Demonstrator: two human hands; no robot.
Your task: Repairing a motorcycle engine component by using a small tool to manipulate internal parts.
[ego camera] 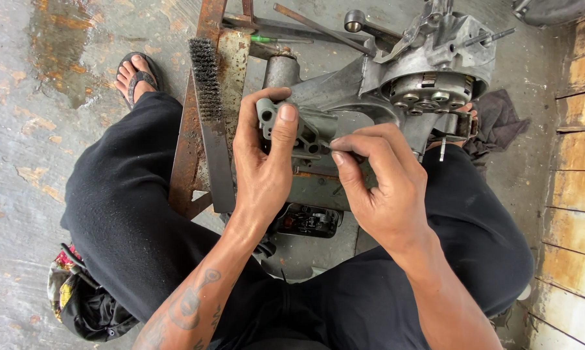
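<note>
Fingers [280, 123] of the left hand [263, 162] grasp a grey metal bracket [305, 133]; right hand [380, 181] pinches a thin tool [328, 148] against it.

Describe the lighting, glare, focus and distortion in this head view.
Head view: soft, even daylight with faint shadows; a wet sheen glares on the grey concrete floor; the left hand, right hand, small grey perforated metal part and silver cast-metal engine casing are sharp; wide-angle bending shows at the edges, as on the yellowish wooden planks.
</note>
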